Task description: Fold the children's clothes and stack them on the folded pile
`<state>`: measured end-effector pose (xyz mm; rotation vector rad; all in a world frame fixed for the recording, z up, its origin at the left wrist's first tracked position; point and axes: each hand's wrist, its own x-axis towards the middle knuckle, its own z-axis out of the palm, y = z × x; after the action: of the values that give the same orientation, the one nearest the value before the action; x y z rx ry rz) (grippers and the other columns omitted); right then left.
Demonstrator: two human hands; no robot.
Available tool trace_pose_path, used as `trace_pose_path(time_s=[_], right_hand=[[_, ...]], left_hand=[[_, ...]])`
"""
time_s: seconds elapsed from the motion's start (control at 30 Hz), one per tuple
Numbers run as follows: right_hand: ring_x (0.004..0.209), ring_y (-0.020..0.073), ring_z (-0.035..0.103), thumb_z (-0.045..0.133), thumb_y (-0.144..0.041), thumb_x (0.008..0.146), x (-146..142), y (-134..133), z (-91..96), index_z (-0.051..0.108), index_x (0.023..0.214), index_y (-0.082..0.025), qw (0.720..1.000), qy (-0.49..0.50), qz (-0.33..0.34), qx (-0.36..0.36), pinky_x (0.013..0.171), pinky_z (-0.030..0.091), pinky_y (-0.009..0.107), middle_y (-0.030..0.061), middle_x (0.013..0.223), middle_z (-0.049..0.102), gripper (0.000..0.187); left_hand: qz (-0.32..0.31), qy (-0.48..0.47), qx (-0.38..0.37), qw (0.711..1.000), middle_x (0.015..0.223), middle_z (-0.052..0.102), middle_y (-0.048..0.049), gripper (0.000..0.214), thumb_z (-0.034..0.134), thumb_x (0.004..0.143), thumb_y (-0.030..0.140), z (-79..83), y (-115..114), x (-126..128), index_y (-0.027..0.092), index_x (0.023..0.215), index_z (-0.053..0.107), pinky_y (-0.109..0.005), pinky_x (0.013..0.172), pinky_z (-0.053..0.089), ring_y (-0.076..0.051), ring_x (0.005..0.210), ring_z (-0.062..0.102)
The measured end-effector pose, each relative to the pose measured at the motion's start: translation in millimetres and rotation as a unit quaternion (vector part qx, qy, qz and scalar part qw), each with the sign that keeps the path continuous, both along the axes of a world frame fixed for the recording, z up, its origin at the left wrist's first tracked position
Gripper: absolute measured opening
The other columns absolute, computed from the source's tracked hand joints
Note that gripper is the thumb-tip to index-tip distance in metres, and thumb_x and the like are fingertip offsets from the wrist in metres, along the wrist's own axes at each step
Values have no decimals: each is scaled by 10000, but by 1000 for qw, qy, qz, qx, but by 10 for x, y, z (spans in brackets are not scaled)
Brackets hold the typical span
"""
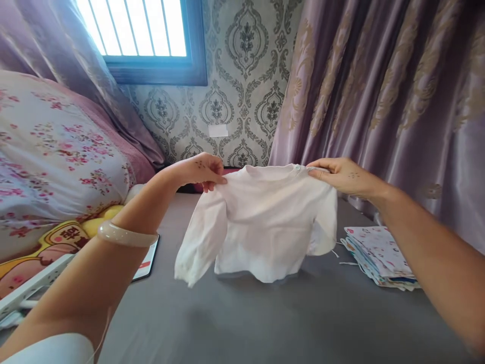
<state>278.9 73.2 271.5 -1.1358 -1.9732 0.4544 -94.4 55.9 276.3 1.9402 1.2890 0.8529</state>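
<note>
A small white long-sleeved shirt (pixel 265 222) hangs in the air above a grey bed sheet (pixel 265 313), its hem just brushing the sheet. My left hand (pixel 202 171) pinches the shirt's left shoulder, fingers closed on the cloth. My right hand (pixel 343 175) grips the right shoulder near the collar. Both sleeves droop down, the left one lower. A pale bangle (pixel 127 235) sits on my left wrist.
A stack of folded patterned cloths (pixel 379 258) lies at the right on the sheet. A floral quilt (pixel 56 156) is heaped at the left, with a yellow cartoon cushion (pixel 56 242) and a flat tablet-like thing (pixel 146 263) below it. Purple curtains (pixel 397 101) hang behind.
</note>
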Motion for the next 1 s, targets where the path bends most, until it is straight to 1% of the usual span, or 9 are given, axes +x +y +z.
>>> trace_pose_path(time_s=[0.17, 0.27, 0.37, 0.5, 0.57, 0.67, 0.77, 0.9, 1.0], right_hand=[[682, 166, 632, 734, -528, 702, 59, 108, -58, 752, 843, -241, 998, 6, 54, 11, 593, 513, 294, 25, 801, 729, 320], [687, 165, 635, 719, -544, 708, 60, 114, -82, 753, 853, -239, 999, 10, 40, 19, 599, 514, 298, 28, 815, 731, 340], [705, 180, 647, 721, -554, 708, 55, 90, -96, 749, 833, -231, 1000, 1, 17, 11, 612, 522, 307, 25, 781, 723, 348], [707, 181, 639, 700, -584, 716, 50, 77, -101, 739, 885, -220, 998, 44, -6, 50, 613, 509, 300, 29, 814, 717, 404], [686, 182, 624, 699, -608, 698, 36, 98, -105, 736, 840, -217, 999, 22, 0, 48, 596, 494, 299, 28, 782, 707, 418], [714, 202, 618, 674, -638, 704, 9, 149, -105, 731, 780, -221, 998, -28, 0, 58, 629, 497, 325, 32, 743, 689, 427], [822, 225, 621, 594, -625, 785, -12, 196, -94, 735, 835, -220, 987, 2, -54, 149, 736, 501, 374, 52, 843, 690, 432], [855, 227, 621, 618, -590, 778, -27, 256, -95, 736, 765, -216, 984, -65, -22, 166, 801, 493, 387, 55, 860, 680, 393], [872, 224, 620, 581, -559, 820, -31, 317, -115, 741, 795, -226, 978, -36, -59, 196, 813, 492, 388, 58, 884, 685, 370]], left_hand=[[-9, -8, 6, 1000, 519, 591, -3, 325, 916, 473, 257, 52, -48, 17, 165, 672, 677, -213, 393, 424, -126, 436, 559], [-39, 1, 32, 999, 545, 599, -4, 281, 858, 589, 317, 30, 6, 39, 163, 790, 737, -204, 402, 396, -103, 441, 521], [-57, 19, 59, 996, 504, 568, 21, 211, 811, 638, 317, -12, 83, 53, 168, 774, 750, -183, 389, 334, -69, 416, 449], [41, -23, 131, 990, 428, 491, 59, 180, 764, 666, 297, -25, 136, 110, 157, 775, 733, -164, 359, 273, -48, 365, 388], [79, -41, 149, 985, 411, 470, 65, 160, 731, 690, 287, -18, 135, 171, 145, 763, 714, -160, 351, 279, -47, 345, 382], [75, -1, 119, 990, 403, 470, 59, 119, 722, 685, 239, -12, 127, 274, 135, 679, 664, -158, 353, 324, -54, 331, 410], [119, -38, 151, 981, 429, 492, 54, 117, 691, 731, 238, -12, 152, 349, 143, 699, 630, -166, 394, 407, -70, 355, 475], [113, -23, 83, 990, 457, 524, 38, 107, 695, 736, 203, -53, 250, 410, 147, 716, 607, -223, 468, 493, -110, 401, 549], [144, -45, 134, 979, 486, 544, 35, 63, 631, 784, 203, -106, 335, 431, 156, 750, 606, -230, 529, 515, -109, 452, 576]])
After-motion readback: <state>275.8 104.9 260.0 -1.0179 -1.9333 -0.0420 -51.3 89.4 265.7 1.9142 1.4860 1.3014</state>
